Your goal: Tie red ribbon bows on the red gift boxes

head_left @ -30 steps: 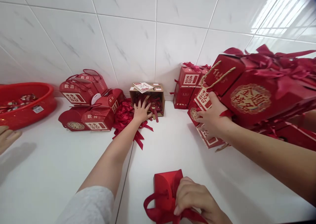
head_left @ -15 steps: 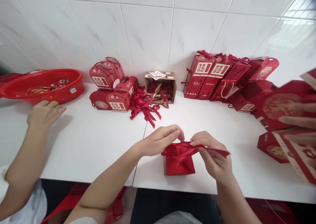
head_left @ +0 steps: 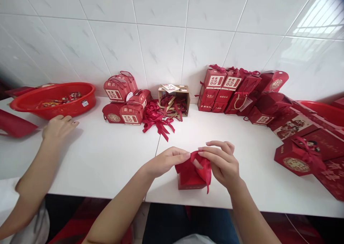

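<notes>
A small red gift box (head_left: 189, 177) stands near the front edge of the white counter (head_left: 107, 158). A red ribbon (head_left: 202, 165) lies over its top, one end hanging down the front. My left hand (head_left: 168, 160) pinches the ribbon at the box's top left. My right hand (head_left: 221, 161) pinches the same ribbon from the right, with the outer fingers spread.
Another person's hand (head_left: 59, 126) rests on the counter at the left, near a red basin (head_left: 53, 99). Against the tiled wall stand red gift boxes (head_left: 122, 102), a cardboard box of ribbons (head_left: 174, 101) and more red boxes and bags (head_left: 236, 93); others (head_left: 303, 143) crowd the right.
Both my hands have drawn closer over the box and the ribbon is bunched between them. The blurred hands carrying boxes at the right are gone. The view shifted slightly.
</notes>
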Action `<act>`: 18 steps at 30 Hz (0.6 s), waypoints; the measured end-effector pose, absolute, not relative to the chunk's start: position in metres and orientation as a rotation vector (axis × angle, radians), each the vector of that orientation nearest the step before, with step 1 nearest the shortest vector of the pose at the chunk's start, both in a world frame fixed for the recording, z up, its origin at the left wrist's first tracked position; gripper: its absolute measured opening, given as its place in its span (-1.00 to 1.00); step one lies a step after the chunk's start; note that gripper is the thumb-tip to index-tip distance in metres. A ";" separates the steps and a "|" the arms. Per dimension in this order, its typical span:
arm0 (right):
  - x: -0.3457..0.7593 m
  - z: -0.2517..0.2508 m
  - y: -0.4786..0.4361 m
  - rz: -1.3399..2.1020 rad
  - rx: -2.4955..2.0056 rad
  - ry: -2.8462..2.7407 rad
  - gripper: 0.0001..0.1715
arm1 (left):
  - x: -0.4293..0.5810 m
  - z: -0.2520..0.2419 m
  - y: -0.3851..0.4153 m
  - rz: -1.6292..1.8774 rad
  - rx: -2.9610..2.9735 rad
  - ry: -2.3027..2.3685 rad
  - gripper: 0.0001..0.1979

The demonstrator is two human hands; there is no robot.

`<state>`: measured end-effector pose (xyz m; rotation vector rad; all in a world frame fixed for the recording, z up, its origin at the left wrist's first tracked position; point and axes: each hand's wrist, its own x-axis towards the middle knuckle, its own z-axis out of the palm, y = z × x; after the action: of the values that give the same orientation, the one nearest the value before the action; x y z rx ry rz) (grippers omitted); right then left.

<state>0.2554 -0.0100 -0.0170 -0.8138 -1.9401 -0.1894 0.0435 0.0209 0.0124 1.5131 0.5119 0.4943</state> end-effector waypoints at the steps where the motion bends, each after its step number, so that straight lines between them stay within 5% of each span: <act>1: 0.255 -0.018 -0.010 -0.163 -0.812 -1.914 -0.56 | 0.043 0.012 0.020 0.513 1.530 0.547 -0.57; 10: 0.289 -0.061 -0.034 0.480 -1.039 -1.177 -0.82 | -0.013 -0.024 -0.018 1.050 1.651 1.572 -0.56; 18: 0.332 -0.111 -0.052 0.666 -1.498 -1.036 -0.70 | -0.054 -0.088 -0.054 0.948 1.221 1.881 -0.58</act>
<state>0.3316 -0.0519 -0.1106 -1.4981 -1.0356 0.6659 -0.0537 -0.0540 -0.0880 1.2214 1.8809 0.9476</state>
